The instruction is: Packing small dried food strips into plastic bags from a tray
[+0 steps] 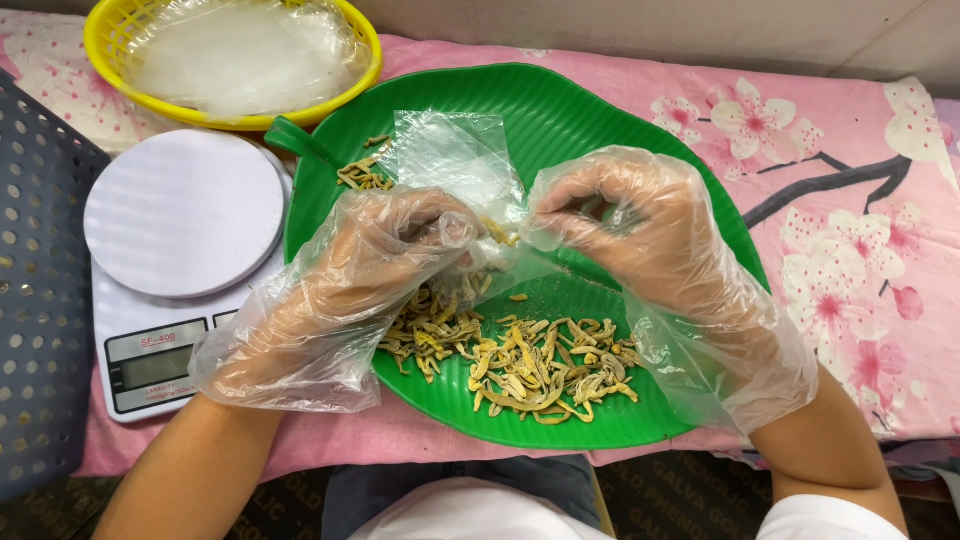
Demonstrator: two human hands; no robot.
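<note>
Holding: both gloved hands meet over the green tray, pinching a small clear plastic bag (455, 160) between them.
Left hand (385, 250): covered by a loose, crinkled transparent glove; its fingers are curled in and grasp the bag's lower edge together with a few dried strips, apparently to keep the mouth of the bag steady.
Right hand (630, 225): gloved likewise; thumb and fingers are closed in a pinch on the opposite edge of the bag, which seems to hold the film spread apart.
Bag: thin, glossy, wrinkled film; its upper part stands up above the fingers, over the middle of the tray.
Dried strips (530, 365): yellowish-tan, thin, curled and brittle-looking pieces, heaped on the near part of the tray below the hands; a smaller cluster (362, 175) lies near the tray's stem end.
Leaf-shaped tray (590, 110): glossy green plastic with ribbed veins and a short stem; its shallow dish likely keeps loose pieces from scattering.
Kitchen scale (180, 215): white, with a round platform and a small display, touching the tray's left side, within easy reach.
Yellow basket (110, 40): perforated plastic, oval, holding a stack of clear film bags; it stands behind the scale.
Desk (860, 250): covered by a pink cloth printed with blossoms.
Grey crate (40, 300): perforated wall at the far left.
</note>
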